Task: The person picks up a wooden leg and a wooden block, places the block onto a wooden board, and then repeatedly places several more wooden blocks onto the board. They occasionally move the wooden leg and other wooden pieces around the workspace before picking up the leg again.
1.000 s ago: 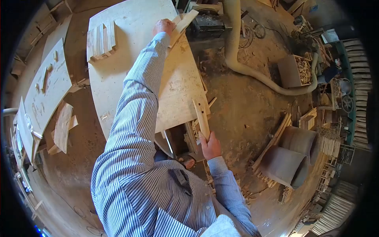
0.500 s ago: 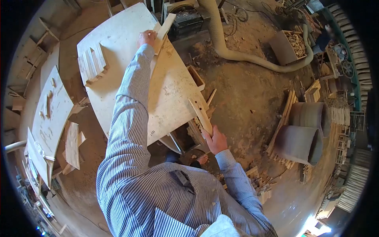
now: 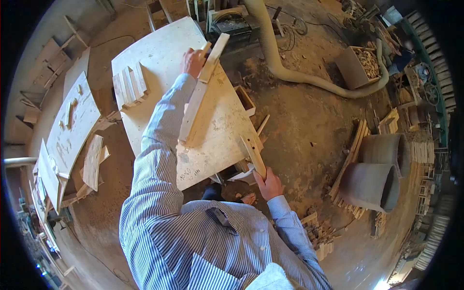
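Observation:
My left hand (image 3: 193,62) reaches to the far side of a pale plywood tabletop (image 3: 220,123), its fingers closed round a short wooden piece (image 3: 206,49). Right beside those fingers lies a thicker wooden block (image 3: 214,58), jutting past the table's edge. A long wooden strip (image 3: 194,110) runs from under the block toward me, alongside my left forearm. Low at the table's near right corner, my right hand (image 3: 269,184) grips a wooden bar (image 3: 254,155) by its lower end. Dark holes show near the bar's upper end, which overlaps the tabletop corner in this view.
Several wooden strips (image 3: 129,85) lie side by side at the tabletop's left. Another plywood sheet (image 3: 72,123) with small blocks stands further left. A thick hose (image 3: 309,83) crosses the floor to a box of offcuts (image 3: 355,67). Curved panels (image 3: 369,186) stand at right.
The whole view has shifted, so the scene sits lower and further right. More of the long strip shows beside my left forearm. My right hand still grips the holed bar.

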Available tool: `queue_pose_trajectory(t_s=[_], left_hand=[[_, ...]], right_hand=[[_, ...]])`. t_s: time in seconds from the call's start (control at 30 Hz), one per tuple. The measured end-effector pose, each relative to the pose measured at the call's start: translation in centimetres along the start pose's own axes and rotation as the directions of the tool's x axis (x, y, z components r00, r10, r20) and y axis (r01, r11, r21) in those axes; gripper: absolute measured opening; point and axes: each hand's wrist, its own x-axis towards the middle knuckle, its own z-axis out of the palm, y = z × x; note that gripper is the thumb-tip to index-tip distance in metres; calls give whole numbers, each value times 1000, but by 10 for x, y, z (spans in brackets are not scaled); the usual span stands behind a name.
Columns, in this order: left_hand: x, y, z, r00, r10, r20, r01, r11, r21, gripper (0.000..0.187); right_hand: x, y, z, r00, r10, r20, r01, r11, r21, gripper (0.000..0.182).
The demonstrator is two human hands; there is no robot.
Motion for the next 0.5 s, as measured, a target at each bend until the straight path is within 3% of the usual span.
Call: queue_pose_trajectory(t_s=[0.03, 0.07, 0.1, 0.17, 0.2, 0.3, 0.37, 0.5], left_hand=[[-9, 11, -8, 999, 29, -40, -31, 998, -56, 35], [-11, 18, -15, 989, -147, 3, 145, 969, -202, 36], [-9, 18, -14, 990, -142, 13, 142, 970, -198, 36], [-10, -4, 10, 911, -395, 118, 404, 913, -63, 37], [-9, -18, 27, 861, -459, 219, 495, 856, -149, 34], [-7, -9, 26, 797, -562, 221, 602, 769, -215, 29], [-1, -16, 43, 807, -571, 151, 588, 752, -299, 24], [20, -1, 39, 761, -598, 252, 644, 650, -404, 21]], right_hand=[[1, -3, -2, 1000, 14, -15, -13, 1000, 4, 61], [4, -5, -4, 1000, 15, -16, -14, 1000, 12, 61], [4, -5, -6, 999, 38, 18, -38, 999, -7, 60], [-1, -7, -7, 996, 66, 62, -64, 998, -22, 58], [-1, -12, -10, 996, 61, 59, -59, 998, -21, 58], [2, -13, -14, 997, 54, 59, -53, 999, -13, 58], [0, -11, -14, 996, 55, 72, -55, 998, -5, 59], [1, -6, -9, 995, 56, 82, -57, 998, 4, 60]])
